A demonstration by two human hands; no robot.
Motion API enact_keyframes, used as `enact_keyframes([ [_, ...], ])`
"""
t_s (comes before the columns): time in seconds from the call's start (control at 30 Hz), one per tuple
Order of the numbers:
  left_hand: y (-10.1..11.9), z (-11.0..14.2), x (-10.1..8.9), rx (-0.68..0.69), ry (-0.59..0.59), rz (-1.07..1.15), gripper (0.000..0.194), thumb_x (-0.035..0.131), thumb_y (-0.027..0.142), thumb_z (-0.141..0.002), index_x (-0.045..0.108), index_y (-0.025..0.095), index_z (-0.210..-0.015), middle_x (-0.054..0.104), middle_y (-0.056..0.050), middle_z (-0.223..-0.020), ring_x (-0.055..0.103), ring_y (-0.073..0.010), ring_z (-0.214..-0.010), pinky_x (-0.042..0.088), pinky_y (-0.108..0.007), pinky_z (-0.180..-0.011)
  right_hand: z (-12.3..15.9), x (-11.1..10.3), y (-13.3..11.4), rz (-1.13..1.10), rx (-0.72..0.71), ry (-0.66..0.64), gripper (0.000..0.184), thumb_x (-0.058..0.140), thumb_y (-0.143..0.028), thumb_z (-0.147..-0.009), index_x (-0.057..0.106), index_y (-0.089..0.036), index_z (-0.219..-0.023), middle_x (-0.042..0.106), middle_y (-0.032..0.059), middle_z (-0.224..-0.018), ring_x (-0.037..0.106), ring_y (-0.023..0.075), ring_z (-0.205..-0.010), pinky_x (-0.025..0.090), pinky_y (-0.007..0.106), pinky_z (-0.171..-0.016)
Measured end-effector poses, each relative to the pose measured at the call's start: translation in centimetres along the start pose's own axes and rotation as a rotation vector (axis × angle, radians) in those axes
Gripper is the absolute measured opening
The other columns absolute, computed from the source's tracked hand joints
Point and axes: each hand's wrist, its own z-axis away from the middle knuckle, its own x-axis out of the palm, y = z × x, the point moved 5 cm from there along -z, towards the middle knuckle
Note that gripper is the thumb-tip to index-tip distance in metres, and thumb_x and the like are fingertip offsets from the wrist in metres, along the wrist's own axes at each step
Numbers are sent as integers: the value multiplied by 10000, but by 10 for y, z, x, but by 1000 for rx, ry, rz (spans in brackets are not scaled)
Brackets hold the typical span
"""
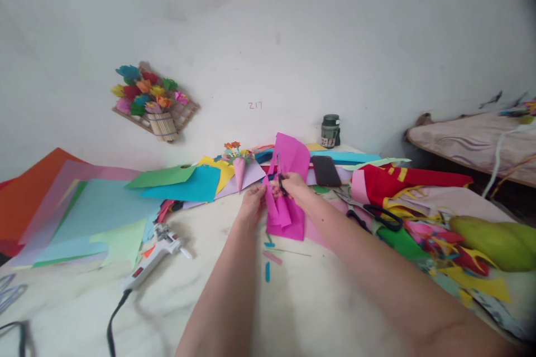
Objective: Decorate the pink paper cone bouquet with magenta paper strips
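A folded sheet of magenta paper stands up in front of me, cut into strips at its lower part. My left hand pinches the paper's left edge. My right hand grips small black-handled scissors whose blades are in the paper. Both hands are closed, above a pale marbled floor.
A white glue gun with a black cord lies at left beside coloured paper sheets. A phone, a dark jar, larger black scissors, paper scraps and green fruit lie at right. Paper flowers hang on the wall.
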Motion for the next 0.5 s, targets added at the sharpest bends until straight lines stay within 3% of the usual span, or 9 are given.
enact_keyframes([
  [0.13,0,3,1,40,81,6,273,751,335,-633,591,118,-677,642,-44,-566,619,-153,-541,498,-267,-585,6,1,10,12,-39,43,202,706,-36,-599,590,-144,-722,538,-62,-455,483,77,-361,380,170,-344],
  [0.23,3,9,3,60,158,23,311,773,343,-593,555,132,-661,617,-8,-532,566,-117,-457,459,-237,-505,18,4,15,-89,-14,8,237,679,3,-600,593,-144,-765,552,-65,-476,490,72,-369,399,169,-368],
  [0.5,1,29,17,45,118,83,277,735,333,-662,566,120,-716,634,-31,-587,589,-132,-501,479,-256,-532,41,3,22,-321,58,-19,241,554,54,-659,583,-132,-810,518,-72,-447,451,48,-327,328,140,-318],
])
